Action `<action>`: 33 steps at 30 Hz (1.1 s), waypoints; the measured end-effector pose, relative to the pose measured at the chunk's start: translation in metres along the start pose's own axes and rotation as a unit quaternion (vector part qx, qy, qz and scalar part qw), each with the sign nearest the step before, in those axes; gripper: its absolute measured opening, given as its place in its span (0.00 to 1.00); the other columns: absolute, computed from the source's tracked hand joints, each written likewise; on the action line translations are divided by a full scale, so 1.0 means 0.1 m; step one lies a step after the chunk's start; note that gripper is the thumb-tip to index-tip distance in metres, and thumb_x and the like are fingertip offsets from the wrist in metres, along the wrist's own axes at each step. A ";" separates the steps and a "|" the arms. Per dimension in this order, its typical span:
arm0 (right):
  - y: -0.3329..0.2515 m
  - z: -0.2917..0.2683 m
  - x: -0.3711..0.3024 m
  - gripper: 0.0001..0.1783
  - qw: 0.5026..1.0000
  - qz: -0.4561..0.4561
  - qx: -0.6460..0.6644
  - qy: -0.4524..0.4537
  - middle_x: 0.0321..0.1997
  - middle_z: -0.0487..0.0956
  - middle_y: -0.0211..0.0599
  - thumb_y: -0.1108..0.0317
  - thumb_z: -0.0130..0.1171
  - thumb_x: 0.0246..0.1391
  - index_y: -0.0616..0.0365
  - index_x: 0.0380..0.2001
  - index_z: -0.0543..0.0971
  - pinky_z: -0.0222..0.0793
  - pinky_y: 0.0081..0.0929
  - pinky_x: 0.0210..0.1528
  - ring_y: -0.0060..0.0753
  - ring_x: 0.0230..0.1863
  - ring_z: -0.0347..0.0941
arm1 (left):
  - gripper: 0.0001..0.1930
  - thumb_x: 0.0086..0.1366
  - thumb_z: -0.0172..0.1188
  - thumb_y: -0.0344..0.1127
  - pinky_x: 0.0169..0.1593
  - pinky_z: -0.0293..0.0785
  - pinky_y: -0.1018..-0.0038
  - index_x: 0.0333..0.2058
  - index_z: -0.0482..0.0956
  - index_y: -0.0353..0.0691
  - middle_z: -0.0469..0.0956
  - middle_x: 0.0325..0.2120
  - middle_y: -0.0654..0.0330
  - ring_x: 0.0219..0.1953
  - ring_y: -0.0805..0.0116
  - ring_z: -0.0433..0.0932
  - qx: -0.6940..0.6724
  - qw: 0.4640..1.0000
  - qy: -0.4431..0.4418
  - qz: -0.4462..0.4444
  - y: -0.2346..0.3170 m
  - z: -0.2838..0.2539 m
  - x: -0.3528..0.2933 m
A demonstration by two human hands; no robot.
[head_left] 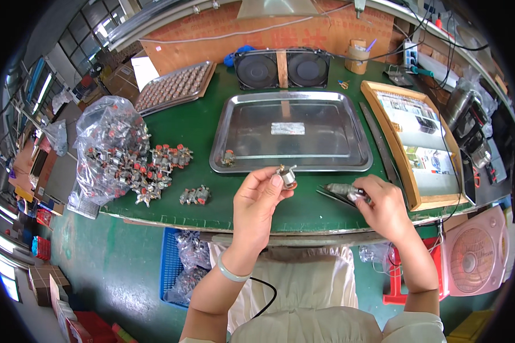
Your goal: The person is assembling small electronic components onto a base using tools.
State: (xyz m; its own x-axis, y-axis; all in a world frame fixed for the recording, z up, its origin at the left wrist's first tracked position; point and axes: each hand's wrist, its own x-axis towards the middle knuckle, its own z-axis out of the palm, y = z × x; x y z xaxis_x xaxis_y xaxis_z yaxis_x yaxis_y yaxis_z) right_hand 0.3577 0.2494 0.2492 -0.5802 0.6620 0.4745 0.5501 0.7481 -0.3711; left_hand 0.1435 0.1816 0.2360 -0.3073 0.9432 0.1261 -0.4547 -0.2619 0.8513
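Between the thumb and fingers of my left hand [260, 200] is a small silver cylindrical metal part [287, 178] with a brass-coloured tip, held up just in front of the steel tray [220, 128]. My right hand [386, 206] is closed on the near end of a grey, wrapped-looking hand tool [340, 190] with thin dark prongs, low over the green tabletop. Its exact kind cannot be made out. One similar small part [228, 158] sits in the tray's near left corner. To the left lie a small cluster of parts [195, 195] and a larger pile [149, 177].
A clear plastic bag [111, 128] bulges with parts at the left. Behind it stands a tray filled with rows of pieces [174, 86]. Twin black fans [256, 71] are at the back. A wooden frame [372, 91] and a dark metal strip [380, 140] lie on the right.
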 end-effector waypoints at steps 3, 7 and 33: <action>-0.21 0.00 -0.03 0.12 0.989 -0.085 0.102 0.070 0.18 0.69 0.38 0.80 0.58 0.34 0.62 0.28 0.72 0.61 0.30 0.19 0.38 0.16 0.66 | 0.11 0.61 0.51 0.33 0.43 0.71 0.74 0.39 0.69 0.33 0.75 0.33 0.58 0.37 0.67 0.75 -0.015 1.000 -0.004 -0.006 -0.01 0.03 0.00; -0.33 0.11 -0.04 0.13 0.978 -0.126 0.081 0.147 0.17 0.69 0.35 0.80 0.58 0.33 0.62 0.28 0.71 0.60 0.28 0.18 0.34 0.15 0.65 | 0.09 0.62 0.49 0.33 0.44 0.72 0.70 0.39 0.68 0.34 0.75 0.33 0.56 0.40 0.64 0.75 -0.064 0.998 -0.022 0.005 -0.04 0.12 -0.01; -0.49 0.20 0.05 0.14 0.921 0.131 0.367 0.005 0.21 0.70 0.32 0.67 0.61 0.45 0.62 0.30 0.69 0.62 0.17 0.23 0.17 0.25 0.66 | 0.06 0.63 0.46 0.30 0.46 0.71 0.67 0.38 0.61 0.37 0.71 0.38 0.54 0.45 0.54 0.72 -0.060 0.994 -0.042 0.086 -0.08 0.15 -0.07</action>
State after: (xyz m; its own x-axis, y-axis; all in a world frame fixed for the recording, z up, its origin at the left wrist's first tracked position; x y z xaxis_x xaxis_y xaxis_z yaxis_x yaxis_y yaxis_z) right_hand 0.3159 0.2172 0.2538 -0.4784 0.8262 0.2975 0.1143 0.3945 -0.9118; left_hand 0.1623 0.1804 0.2361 -0.3205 0.8949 0.3104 -0.4996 -0.4381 0.7473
